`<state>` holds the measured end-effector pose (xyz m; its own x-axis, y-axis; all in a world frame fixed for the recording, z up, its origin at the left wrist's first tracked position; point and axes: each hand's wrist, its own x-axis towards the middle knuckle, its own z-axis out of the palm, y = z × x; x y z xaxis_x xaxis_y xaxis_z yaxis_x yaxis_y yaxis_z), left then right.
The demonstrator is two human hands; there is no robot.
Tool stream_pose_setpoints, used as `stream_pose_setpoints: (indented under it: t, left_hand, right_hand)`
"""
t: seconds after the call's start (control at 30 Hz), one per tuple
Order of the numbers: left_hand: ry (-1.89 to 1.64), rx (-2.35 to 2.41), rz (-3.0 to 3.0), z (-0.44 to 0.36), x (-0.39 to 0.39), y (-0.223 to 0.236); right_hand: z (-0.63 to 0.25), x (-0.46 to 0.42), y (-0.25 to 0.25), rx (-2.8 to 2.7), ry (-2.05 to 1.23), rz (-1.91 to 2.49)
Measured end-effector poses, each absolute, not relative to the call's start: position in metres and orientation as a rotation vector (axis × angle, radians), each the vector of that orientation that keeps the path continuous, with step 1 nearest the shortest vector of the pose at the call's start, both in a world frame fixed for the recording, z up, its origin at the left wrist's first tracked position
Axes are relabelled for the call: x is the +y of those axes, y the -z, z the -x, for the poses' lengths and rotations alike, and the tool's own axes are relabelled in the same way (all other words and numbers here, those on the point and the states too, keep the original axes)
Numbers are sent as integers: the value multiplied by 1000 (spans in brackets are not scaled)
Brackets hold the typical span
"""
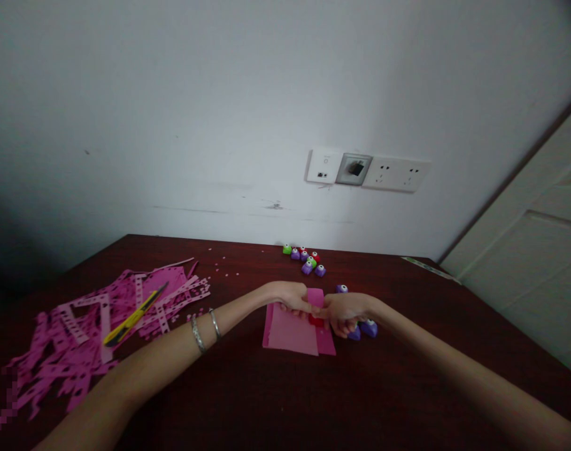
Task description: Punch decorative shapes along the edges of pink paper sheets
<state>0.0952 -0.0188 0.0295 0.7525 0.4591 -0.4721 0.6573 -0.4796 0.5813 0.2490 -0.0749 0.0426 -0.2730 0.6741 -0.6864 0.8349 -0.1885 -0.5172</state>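
Flat pink paper sheets (292, 335) lie in from the far edge of the dark red wooden desk (220, 401). The left hand (291, 297) and the right hand (349, 309), fingers bent, meet at a small red plastic block (316, 321); whether they pinch it, I cannot tell. Pressing seems the present step; the next move calls for steady sheets.

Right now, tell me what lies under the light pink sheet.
Darker pink paper shows past the left and right edges of the light pink sheet. Anything else beneath is covered; the left hand also hides part of the far edge.
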Motion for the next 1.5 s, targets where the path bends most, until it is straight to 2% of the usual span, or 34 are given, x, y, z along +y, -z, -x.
stream_pose_setpoints:
  t: [0.2, 0.33, 0.53, 0.73, 1.27, 1.5]
  left_hand:
    - [-70, 1013, -2438, -74, -44, -40]
    - [-21, 1085, -2492, -64, -52, -34]
    - [98, 1035, -2481, -63, -45, -16]
    - [107, 1012, -2431, -63, -42, -11]
    - [93, 961, -2394, -63, -38, -4]
    - [89, 955, -2409, -62, -37, -3]
  right_hand:
    - [-257, -82, -34, 2101, 1230, -1962]
    - [-262, -87, -34, 2289, 1119, -2097]
    - [-266, -92, -35, 2719, 700, -1848]
    - [-265, -91, -23, 2758, 785, -1732]
    - [-276, -95, -29, 2700, 641, -1836]
    - [-303, -88, -34, 2706, 684, -1964]
